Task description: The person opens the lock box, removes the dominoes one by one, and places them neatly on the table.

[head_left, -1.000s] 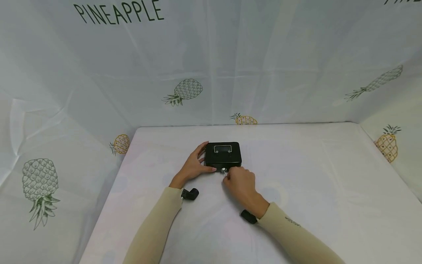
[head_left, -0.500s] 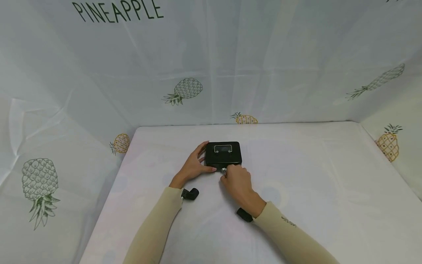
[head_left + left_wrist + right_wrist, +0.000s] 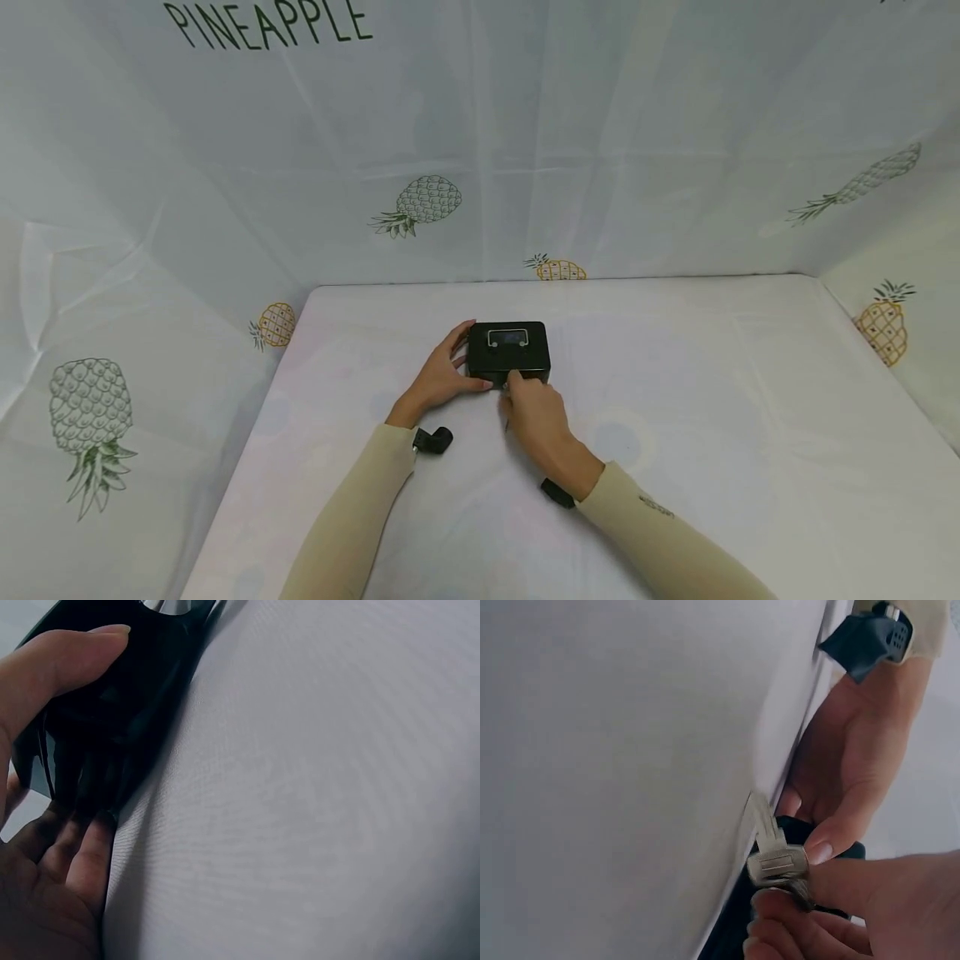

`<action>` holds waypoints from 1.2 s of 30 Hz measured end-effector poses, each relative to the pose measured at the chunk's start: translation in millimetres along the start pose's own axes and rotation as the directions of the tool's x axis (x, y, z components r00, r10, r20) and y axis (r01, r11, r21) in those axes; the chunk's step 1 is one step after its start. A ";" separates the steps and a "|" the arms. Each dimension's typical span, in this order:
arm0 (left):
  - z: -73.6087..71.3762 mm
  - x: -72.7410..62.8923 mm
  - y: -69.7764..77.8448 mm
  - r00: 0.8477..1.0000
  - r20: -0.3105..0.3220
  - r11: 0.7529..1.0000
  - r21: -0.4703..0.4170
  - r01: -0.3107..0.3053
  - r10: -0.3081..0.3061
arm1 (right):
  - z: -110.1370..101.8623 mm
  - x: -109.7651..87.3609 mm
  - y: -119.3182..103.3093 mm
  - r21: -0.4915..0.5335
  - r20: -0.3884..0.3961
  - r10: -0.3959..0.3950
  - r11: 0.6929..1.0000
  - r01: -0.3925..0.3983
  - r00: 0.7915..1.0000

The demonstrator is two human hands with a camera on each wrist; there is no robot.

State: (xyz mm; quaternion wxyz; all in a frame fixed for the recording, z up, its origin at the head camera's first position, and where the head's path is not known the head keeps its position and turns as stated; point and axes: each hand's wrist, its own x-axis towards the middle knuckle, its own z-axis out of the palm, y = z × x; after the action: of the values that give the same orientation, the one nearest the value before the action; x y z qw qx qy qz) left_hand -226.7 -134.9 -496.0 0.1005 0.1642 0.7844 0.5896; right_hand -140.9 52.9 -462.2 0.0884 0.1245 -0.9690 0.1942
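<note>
A small black cash box with a wire handle on its lid sits on the white-covered table. My left hand grips the box's left side, its thumb on the front face and the other fingers along the side. At the front, my right hand pinches keys at the lock area. In the right wrist view one silver key hangs with its blade pointing away from the box. Another piece of metal shows behind it, between thumb and finger; whether it sits in the lock is hidden.
White cloth covers the table around the box. A curtain printed with pineapples rises behind the table's back edge and on both sides. Dark wrist cameras are strapped at both sleeves.
The right hand has shifted slightly left and turned at the box's front, so its fingers now cover the silver lock seen before. Left hand and box stay in place.
</note>
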 end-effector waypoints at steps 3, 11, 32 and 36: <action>0.7 -0.9 1.2 1.000 0.000 1.000 0.002 -0.001 0.001 | 0.5 -4.5 3.4 -0.010 -0.004 -0.060 0.998 0.060 0.998; 0.4 -2.3 4.6 1.000 0.005 1.000 0.011 0.002 -0.002 | 3.7 -5.6 11.3 -0.157 -0.066 -0.185 0.972 0.173 0.980; 0.9 -3.4 0.4 1.000 0.006 1.000 0.027 -0.007 0.007 | -0.4 0.1 17.7 -0.255 -0.066 -0.299 0.927 0.274 0.952; 1.4 -3.6 1.1 1.000 0.004 1.000 0.023 -0.016 0.016 | -0.6 -0.6 17.9 -0.246 -0.053 -0.277 0.935 0.257 0.959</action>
State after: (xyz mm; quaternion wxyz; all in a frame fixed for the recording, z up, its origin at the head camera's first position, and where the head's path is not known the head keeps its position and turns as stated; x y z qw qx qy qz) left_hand -222.7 -134.7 -495.5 0.0956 0.1727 0.7896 0.5810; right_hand -145.2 69.3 -468.1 0.1703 0.2350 -0.9545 0.0688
